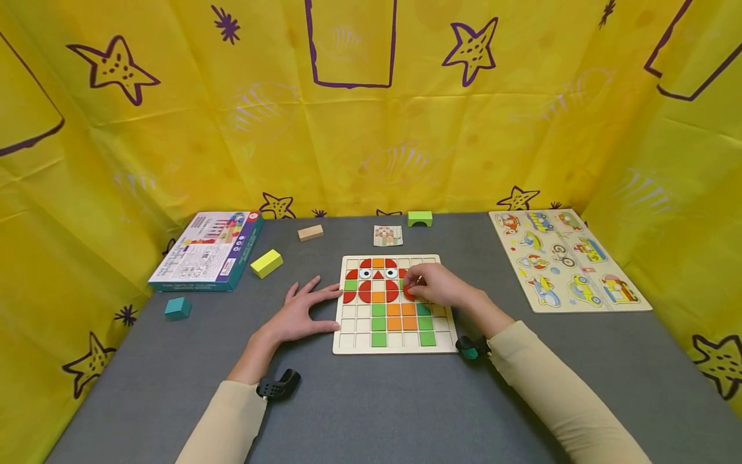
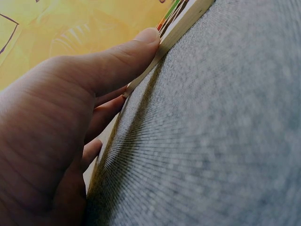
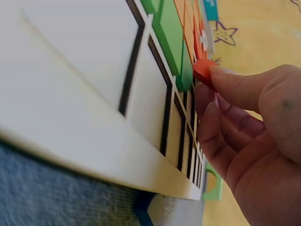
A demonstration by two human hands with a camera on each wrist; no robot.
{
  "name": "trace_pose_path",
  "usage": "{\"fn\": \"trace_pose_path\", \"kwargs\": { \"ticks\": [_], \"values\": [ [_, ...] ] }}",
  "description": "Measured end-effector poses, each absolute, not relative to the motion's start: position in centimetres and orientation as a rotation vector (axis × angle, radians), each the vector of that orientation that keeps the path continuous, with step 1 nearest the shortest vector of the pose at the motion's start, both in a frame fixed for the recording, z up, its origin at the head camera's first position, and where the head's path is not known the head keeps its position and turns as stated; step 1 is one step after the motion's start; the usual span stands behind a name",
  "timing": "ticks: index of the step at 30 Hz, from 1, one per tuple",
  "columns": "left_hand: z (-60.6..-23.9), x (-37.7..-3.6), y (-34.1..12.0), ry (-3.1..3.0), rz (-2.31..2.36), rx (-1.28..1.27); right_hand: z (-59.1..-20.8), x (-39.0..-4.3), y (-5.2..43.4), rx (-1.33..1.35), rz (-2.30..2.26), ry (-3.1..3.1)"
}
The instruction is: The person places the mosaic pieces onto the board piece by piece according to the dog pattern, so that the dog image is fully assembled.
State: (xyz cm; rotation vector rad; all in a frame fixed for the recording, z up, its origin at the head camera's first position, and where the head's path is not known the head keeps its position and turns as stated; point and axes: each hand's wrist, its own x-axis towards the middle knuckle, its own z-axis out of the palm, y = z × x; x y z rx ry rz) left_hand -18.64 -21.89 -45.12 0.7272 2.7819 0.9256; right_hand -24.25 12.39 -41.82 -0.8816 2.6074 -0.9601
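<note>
A wooden grid board [image 1: 353, 341] lies on the grey table, partly filled with red, orange and green tiles and two white eye tiles [image 1: 365, 274]. My left hand [image 1: 301, 314] is spread at its left side. In the left wrist view, the thumb [image 2: 136, 49] and fingertips touch the board's edge. Over the right part of the grid, my right hand [image 1: 438, 285] pinches a red tile [image 3: 204, 68] between thumb and fingers. A green tile [image 3: 186, 70] lies just beneath it. The right hand covers some cells in the head view.
A pattern card [image 1: 388, 236] and a green arch block [image 1: 420, 219] lie behind the board. On the left are a game box [image 1: 203, 248], a yellow block [image 1: 266, 263], a wooden block [image 1: 310, 232] and a teal block [image 1: 177, 309]. A picture puzzle [image 1: 568, 261] lies right.
</note>
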Motion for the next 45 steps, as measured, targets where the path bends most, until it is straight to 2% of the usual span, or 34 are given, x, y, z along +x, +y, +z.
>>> {"fn": "trace_pose_path", "kwargs": {
  "ticks": [21,45],
  "values": [
    [-45.15,-18.69,-21.82,2.793,0.918,0.708,-41.91,-24.02,11.62,-0.998,-0.819,2.685],
    [-45.16,-18.61,-21.88,2.788,0.924,0.720,-41.68,-24.02,12.07,-0.921,-0.819,2.621]
  ]
}}
